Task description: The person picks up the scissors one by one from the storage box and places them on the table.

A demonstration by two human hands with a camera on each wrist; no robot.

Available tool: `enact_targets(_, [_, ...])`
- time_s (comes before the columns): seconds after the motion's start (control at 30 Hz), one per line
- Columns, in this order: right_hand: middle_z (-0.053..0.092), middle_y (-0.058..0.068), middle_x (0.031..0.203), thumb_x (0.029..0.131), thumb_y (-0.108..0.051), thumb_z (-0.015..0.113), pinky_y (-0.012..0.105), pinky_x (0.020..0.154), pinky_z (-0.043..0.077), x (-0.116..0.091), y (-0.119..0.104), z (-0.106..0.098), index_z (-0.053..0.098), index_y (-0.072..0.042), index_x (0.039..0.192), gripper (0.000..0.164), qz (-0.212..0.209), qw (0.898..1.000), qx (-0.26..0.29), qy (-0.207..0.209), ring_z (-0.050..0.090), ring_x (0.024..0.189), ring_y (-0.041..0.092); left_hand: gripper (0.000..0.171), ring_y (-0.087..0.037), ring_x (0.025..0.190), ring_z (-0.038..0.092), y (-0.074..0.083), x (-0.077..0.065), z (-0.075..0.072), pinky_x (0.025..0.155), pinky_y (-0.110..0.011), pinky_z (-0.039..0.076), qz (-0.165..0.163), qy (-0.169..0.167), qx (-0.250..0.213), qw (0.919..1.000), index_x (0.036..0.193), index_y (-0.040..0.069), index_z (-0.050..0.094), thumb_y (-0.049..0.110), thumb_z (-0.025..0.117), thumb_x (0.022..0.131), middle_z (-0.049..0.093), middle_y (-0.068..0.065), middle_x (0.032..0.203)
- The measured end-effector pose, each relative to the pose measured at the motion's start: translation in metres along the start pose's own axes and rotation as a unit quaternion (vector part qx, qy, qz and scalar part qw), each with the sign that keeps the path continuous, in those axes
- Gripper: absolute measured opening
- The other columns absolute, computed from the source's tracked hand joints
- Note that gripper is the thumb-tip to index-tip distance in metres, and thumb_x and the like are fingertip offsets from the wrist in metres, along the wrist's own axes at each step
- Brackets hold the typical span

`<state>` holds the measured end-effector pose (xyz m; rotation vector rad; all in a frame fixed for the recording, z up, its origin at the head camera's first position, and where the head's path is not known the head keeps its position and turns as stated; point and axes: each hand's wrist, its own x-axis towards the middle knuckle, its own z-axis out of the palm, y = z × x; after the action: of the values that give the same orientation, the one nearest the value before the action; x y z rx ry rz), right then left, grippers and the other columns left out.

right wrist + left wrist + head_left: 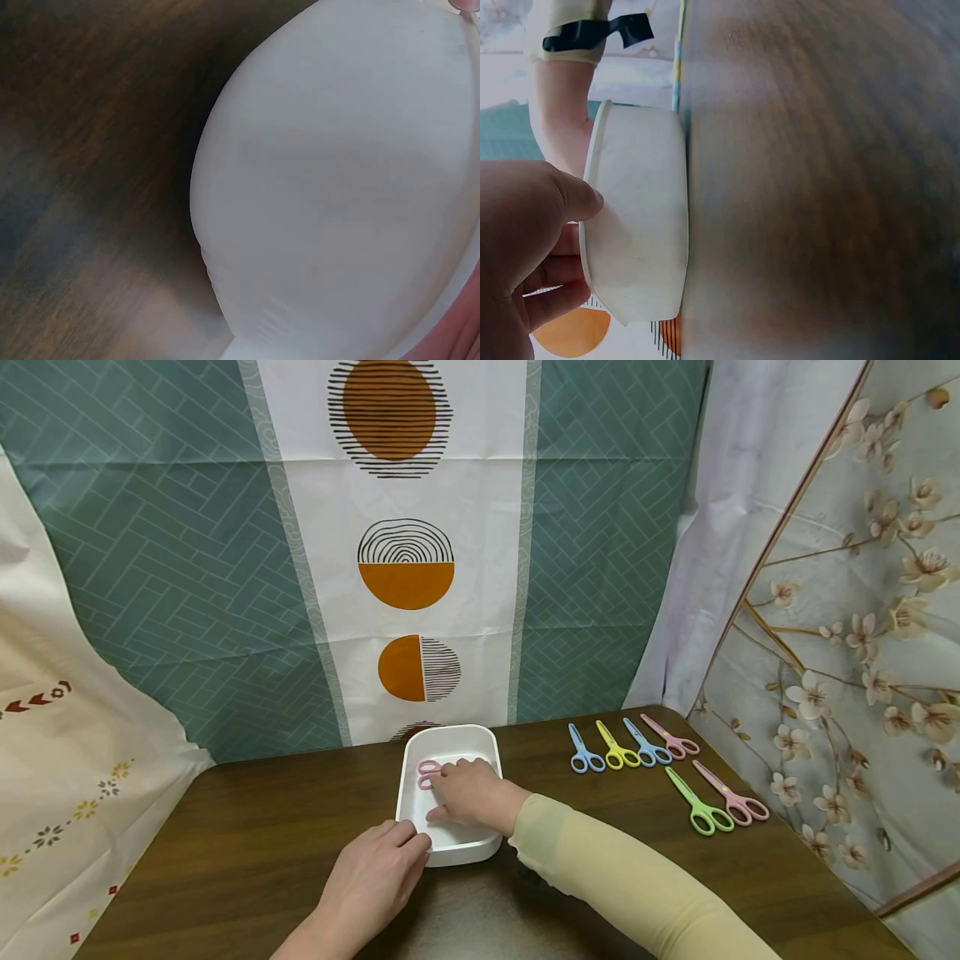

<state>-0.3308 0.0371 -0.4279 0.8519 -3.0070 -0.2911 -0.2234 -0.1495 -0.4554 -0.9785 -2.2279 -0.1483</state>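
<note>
A white plastic tray (412,777) with raised walls stands on the brown table. Its near-left rim is gripped by my left hand (378,868); in the left wrist view the thumb (581,199) lies along the outer wall and the other fingers reach past the rim. Inside the tray is my right hand (472,793), palm down over a pair of pink scissors (427,767). The handle loops show left of the fingertips, while the blades are hidden beneath the hand. The right thumb lies apart from the visible loops. In the right wrist view, the tray wall (330,180) hides most of this hand.
On the table's right side lie several scissors: blue (585,756), yellow (618,752), another blue (647,747), pink (675,743), green (701,806) and a nearer pink pair (735,797). A patterned cloth (405,568) hangs behind the table, with floral cloth (862,652) at right.
</note>
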Motion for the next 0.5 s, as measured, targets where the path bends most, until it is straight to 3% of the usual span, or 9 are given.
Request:
enact_targets(0.33, [0.069, 0.002, 0.144, 0.103, -0.068, 0.066, 0.043, 0.102, 0.055, 0.0017, -0.0014, 0.0050, 0.062, -0.019, 0.155, 0.071, 0.002, 1.000, 0.014, 0.001, 0.065, 0.127, 0.025, 0.030, -0.015, 0.075, 0.058, 0.0003, -0.0008, 0.0011, 0.065, -0.029, 0.050, 0.004, 0.004, 0.000, 1.0000, 0.086, 0.019, 0.062, 0.011, 0.091, 0.083, 0.053, 0.007, 0.082])
enact_targets(0.5, [0.070, 0.003, 0.140, 0.103, -0.068, 0.065, 0.045, 0.100, 0.056, 0.0032, -0.0011, 0.0035, 0.064, -0.023, 0.150, 0.065, 0.000, 1.000, 0.016, 0.002, 0.068, 0.123, 0.027, 0.031, -0.015, 0.076, 0.059, 0.0000, -0.0005, 0.0007, 0.066, -0.029, 0.050, 0.004, 0.001, 0.000, 1.0000, 0.085, 0.019, 0.062, 0.011, 0.092, 0.082, 0.054, 0.007, 0.082])
